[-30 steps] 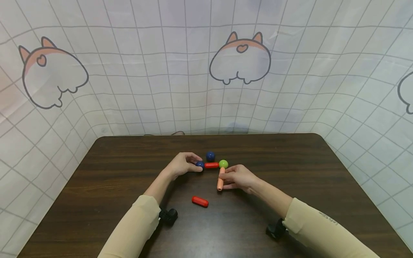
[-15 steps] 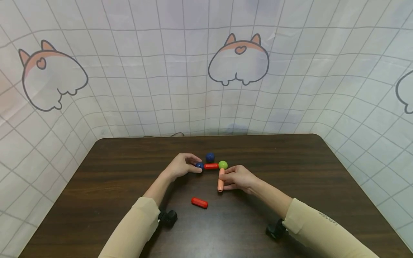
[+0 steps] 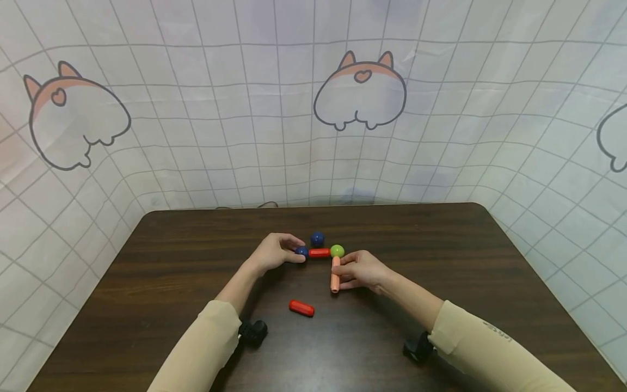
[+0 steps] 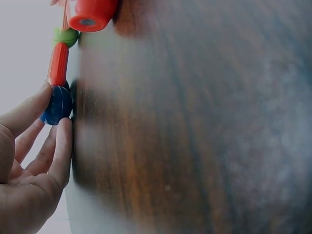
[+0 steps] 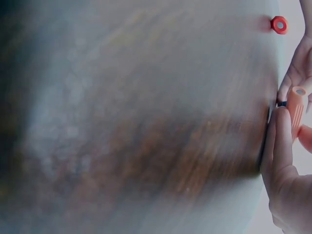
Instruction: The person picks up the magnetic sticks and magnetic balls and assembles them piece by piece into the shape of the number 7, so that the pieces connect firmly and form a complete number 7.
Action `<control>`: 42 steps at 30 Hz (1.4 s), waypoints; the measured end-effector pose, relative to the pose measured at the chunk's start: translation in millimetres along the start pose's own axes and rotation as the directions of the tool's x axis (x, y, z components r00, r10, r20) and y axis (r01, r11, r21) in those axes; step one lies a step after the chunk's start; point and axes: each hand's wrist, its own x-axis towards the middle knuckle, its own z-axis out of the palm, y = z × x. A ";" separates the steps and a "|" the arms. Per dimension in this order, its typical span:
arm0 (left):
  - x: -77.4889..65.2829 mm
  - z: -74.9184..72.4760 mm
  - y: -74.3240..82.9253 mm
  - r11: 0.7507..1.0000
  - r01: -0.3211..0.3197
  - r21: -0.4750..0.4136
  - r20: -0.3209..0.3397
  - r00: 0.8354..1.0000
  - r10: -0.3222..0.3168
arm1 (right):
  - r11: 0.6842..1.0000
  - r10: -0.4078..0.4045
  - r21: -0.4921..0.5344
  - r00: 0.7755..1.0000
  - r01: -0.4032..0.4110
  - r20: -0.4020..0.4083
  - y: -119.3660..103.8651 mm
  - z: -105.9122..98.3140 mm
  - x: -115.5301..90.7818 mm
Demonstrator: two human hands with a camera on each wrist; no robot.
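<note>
My left hand (image 3: 277, 251) pinches a blue ball (image 4: 59, 104) between thumb and fingers. A red rod (image 3: 320, 253) runs from that ball to a green ball (image 3: 337, 251). From the green ball an orange rod (image 3: 335, 275) extends toward me, its far end against the ball. My right hand (image 3: 363, 270) pinches this orange rod, thumb on one side and fingers on the other, as the right wrist view (image 5: 295, 109) also shows. Just behind the red rod a second blue ball (image 3: 317, 239) rests on the table.
A loose red rod (image 3: 301, 308) lies on the dark wooden table (image 3: 161, 305), nearer to me than the joined pieces. Its end has a round metallic spot. A white gridded curtain (image 3: 245, 136) hangs behind the table's far edge.
The orange rod has swung slightly more upright in the head view, its near end shifting a little to the right. Both hands keep their hold; the rest looks the same.
</note>
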 end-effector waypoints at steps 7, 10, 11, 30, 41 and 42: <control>-1.4 0.6 0.5 1.000 -0.012 0.014 -0.012 1.000 0.012 | 1.000 -0.008 -0.002 1.000 0.008 0.007 1.1 -0.8 -1.7; -2.8 1.3 0.5 1.000 -0.017 0.017 -0.022 1.000 0.018 | 1.000 -0.011 0.011 1.000 0.011 0.010 2.3 -0.8 -1.6; -3.1 1.4 0.3 1.000 -0.020 0.017 -0.025 0.999 0.020 | 1.000 -0.010 0.015 1.000 0.010 0.009 2.5 -1.1 -1.1; -22.2 -6.6 12.6 0.989 -0.090 0.114 -0.062 0.993 0.097 | 1.000 -0.023 0.020 0.999 0.023 0.028 3.7 -2.2 -1.2; -36.1 -3.2 22.2 0.974 -0.154 0.169 0.073 0.987 0.143 | 0.999 -0.016 0.028 0.999 0.016 0.033 3.2 -2.2 1.4; -37.5 -2.7 22.6 0.972 -0.156 0.174 0.088 0.986 0.143 | 1.000 -0.015 0.028 0.999 0.015 0.033 3.1 -2.0 1.5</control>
